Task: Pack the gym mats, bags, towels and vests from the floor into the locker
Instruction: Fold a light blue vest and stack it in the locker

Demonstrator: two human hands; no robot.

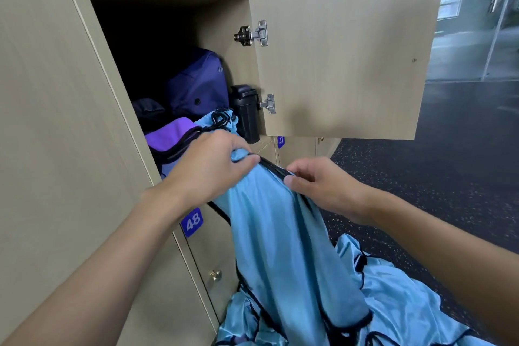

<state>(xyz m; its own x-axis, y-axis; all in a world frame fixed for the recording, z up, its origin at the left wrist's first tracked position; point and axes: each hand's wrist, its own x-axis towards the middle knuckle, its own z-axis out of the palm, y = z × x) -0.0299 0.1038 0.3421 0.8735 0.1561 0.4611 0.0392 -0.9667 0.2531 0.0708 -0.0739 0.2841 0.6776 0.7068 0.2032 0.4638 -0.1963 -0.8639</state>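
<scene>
A shiny light-blue vest (280,233) with black trim hangs from both my hands in front of the open locker (157,45). My left hand (207,166) grips its top fold at the locker's lower edge. My right hand (323,185) pinches the black-trimmed edge just to the right. More light-blue vests (393,303) lie heaped on the floor below. Inside the locker sit a dark purple bag (196,87), a bright purple bag (171,135), a light-blue drawstring bundle (219,121) and a black bottle (247,112).
The locker door (345,59) stands open to the right, above the hands. Closed lockers numbered 48 (192,222) and 47 (281,142) are below, one with a brass knob (215,275). Dark speckled floor (449,177) spreads right; glass panels stand beyond.
</scene>
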